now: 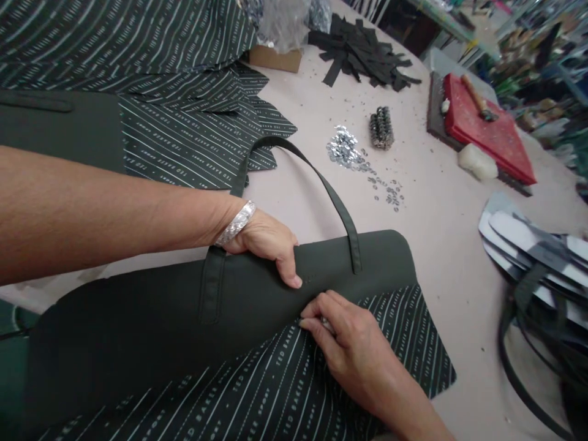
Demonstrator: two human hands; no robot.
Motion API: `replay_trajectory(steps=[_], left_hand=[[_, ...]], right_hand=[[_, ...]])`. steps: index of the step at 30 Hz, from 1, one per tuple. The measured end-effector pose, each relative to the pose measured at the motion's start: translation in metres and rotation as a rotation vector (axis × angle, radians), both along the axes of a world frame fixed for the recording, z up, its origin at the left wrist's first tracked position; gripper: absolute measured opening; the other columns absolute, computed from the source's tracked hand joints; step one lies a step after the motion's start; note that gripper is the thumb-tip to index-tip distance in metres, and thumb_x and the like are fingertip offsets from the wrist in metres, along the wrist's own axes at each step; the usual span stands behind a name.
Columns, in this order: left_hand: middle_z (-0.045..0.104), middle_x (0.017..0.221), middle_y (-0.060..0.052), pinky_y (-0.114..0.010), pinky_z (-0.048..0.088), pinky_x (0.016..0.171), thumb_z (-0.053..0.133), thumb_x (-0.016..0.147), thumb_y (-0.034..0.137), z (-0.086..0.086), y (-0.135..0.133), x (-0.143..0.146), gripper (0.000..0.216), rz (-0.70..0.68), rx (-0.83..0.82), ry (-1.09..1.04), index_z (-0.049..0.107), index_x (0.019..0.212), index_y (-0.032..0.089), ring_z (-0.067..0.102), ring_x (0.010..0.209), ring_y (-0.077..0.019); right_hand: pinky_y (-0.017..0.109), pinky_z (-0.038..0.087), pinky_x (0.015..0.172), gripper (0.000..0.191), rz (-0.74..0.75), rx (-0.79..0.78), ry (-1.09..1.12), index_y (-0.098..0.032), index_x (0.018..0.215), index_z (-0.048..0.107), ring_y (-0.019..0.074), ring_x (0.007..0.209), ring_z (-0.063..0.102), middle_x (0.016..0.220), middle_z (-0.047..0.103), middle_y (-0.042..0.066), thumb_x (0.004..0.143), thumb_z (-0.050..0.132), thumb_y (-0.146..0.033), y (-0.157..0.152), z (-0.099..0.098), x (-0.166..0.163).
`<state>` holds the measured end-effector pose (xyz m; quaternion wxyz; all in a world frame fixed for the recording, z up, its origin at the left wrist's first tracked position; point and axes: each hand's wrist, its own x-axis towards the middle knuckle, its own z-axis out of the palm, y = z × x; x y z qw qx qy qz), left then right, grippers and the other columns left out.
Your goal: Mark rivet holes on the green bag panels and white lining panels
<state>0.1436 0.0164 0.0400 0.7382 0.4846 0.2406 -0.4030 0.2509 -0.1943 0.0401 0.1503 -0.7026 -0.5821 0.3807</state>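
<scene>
A dark green bag panel [184, 318] with a strap handle [316, 177] lies across the table in front of me, its lower part printed with white striped lettering. My left hand [266, 242], with a silver bracelet on the wrist, grips the panel's folded top edge between the handle's two ends. My right hand [349, 343] is closed in a pinch at the seam just below, fingertips pressed on a small silvery piece that I cannot make out.
Several striped panels [184, 135] are stacked at the upper left. A pile of small silver pieces [344, 150], a metal stack [381, 127], black strips [362, 52], a red pad [491, 131] with a hammer [478, 98], and more bag parts [537, 257] at right.
</scene>
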Motion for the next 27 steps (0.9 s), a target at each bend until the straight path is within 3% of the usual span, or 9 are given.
replay_trajectory(steps=[13,21,27], left_hand=[[0.072,0.065,-0.010,-0.044,0.058,0.058,0.083,0.060,0.037,-0.007,-0.004,-0.004,0.024,0.033,-0.069,-0.007,0.072,0.071,0.018,0.068,0.059,-0.0289],[0.072,0.064,-0.009,-0.042,0.059,0.055,0.083,0.059,0.038,-0.004,-0.007,-0.014,0.027,0.108,-0.007,-0.037,0.071,0.075,0.019,0.068,0.056,-0.0285],[0.072,0.063,-0.008,-0.042,0.060,0.057,0.080,0.062,0.039,-0.010,-0.009,-0.015,0.025,0.078,-0.066,-0.075,0.070,0.072,0.017,0.068,0.056,-0.0275]], right_hand=[[0.026,0.037,0.061,0.023,-0.208,-0.004,-0.094,-0.022,0.078,0.047,0.0157,0.064,0.057,0.070,0.058,-0.003,0.085,0.069,-0.024,0.001,-0.007,-0.002],[0.025,0.037,0.062,0.024,-0.205,0.008,-0.109,-0.021,0.077,0.049,0.0151,0.066,0.058,0.071,0.059,-0.003,0.084,0.070,-0.028,-0.001,-0.004,-0.003],[0.025,0.037,0.060,0.021,-0.208,0.011,-0.100,-0.022,0.077,0.050,0.0147,0.063,0.057,0.069,0.059,-0.003,0.087,0.067,-0.029,-0.006,-0.008,-0.004]])
